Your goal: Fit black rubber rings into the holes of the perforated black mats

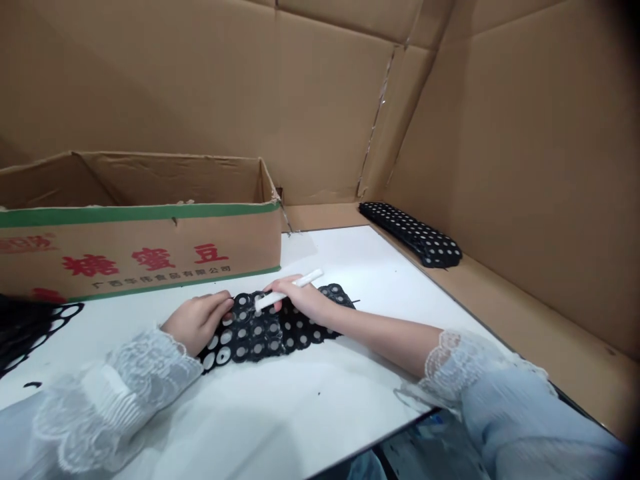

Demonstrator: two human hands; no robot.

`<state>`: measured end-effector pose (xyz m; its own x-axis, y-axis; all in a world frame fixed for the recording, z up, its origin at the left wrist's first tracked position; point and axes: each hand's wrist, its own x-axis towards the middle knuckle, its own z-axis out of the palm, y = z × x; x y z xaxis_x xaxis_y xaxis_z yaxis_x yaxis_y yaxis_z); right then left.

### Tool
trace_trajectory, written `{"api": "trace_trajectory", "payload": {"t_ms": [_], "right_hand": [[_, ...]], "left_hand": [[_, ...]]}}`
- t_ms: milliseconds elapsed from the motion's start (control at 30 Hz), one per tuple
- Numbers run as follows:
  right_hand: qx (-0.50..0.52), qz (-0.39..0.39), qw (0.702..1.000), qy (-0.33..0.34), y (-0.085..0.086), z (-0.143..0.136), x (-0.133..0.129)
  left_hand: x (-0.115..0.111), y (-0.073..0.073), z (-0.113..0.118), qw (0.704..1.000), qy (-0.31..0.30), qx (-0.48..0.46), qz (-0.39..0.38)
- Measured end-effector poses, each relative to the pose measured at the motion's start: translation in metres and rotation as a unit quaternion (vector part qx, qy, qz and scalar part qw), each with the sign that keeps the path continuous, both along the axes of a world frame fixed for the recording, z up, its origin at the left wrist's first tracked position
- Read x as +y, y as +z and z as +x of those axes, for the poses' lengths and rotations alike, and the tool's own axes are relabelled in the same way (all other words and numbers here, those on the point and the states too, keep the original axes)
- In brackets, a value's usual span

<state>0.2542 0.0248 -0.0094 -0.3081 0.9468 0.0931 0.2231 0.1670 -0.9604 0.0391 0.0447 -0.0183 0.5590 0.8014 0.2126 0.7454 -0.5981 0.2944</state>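
A black sheet [257, 339] with rows of round spots lies flat on the white tabletop. Toward its left end the circles look white like the table, while those in the middle and right are greyish. My left hand [197, 320] holds down the sheet's left edge, fingers bent and close together. Gripped in my right hand [295, 293] is a slim white stick [290, 289], slanted so that its lower left end meets the sheet's upper part. What the stick is exactly I cannot make out. The right forearm hides part of the sheet's right end.
A cardboard box [165, 247] with red lettering stands at the back left. Black perforated material [30, 327] lies in front of it. Along the right edge rests a stack of black dotted strips [413, 233]. Tall cardboard walls [225, 100] enclose the back and right.
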Motion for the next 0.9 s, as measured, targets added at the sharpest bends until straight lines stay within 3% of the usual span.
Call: {"api": "trace_trajectory", "payload": {"t_ms": [367, 533, 667, 900], "right_hand": [[0.029, -0.008, 0.999, -0.038, -0.003, 0.000, -0.001], [0.013, -0.020, 0.998, -0.051, 0.001, -0.003, -0.004], [-0.045, 0.016, 0.997, -0.058, 0.002, -0.004, -0.008], [-0.109, 0.116, 0.987, -0.007, -0.001, -0.007, -0.015]], "left_hand": [[-0.008, 0.012, 0.011, 0.973, -0.020, -0.135, -0.186], [-0.005, 0.011, 0.011, 0.972, -0.019, -0.126, -0.195], [-0.006, 0.011, 0.010, 0.972, -0.022, -0.127, -0.198], [-0.022, 0.012, 0.015, 0.992, 0.005, -0.089, -0.095]]}}
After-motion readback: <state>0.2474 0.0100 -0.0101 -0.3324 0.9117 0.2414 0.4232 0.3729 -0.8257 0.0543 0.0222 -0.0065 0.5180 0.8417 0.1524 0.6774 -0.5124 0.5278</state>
